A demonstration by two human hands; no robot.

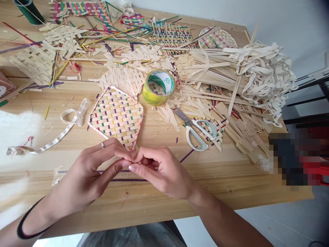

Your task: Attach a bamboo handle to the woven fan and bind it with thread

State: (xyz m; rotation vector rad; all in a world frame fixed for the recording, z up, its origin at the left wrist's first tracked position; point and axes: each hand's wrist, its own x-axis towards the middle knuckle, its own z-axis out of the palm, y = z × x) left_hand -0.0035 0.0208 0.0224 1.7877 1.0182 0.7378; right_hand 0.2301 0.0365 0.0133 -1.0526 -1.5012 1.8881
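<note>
White ribbon (80, 115) on tabletop (218, 178), left of woven panel (117, 116). Left hand (87, 168) by panel's near corner, grip pinched closed, contents too small to tell. Panel on tabletop. Tape roll (154, 98) just right of panel. Right hand (168, 175) by same corner, grip also pinched closed, fingertips meeting left's. Scissors (189, 122) right of panel.

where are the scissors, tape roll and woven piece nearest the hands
Scissors (189, 122): head view, on the pivot area.
Tape roll (153, 98): head view, yellow outer side.
Woven piece (117, 117): head view, middle of the weave.
</note>
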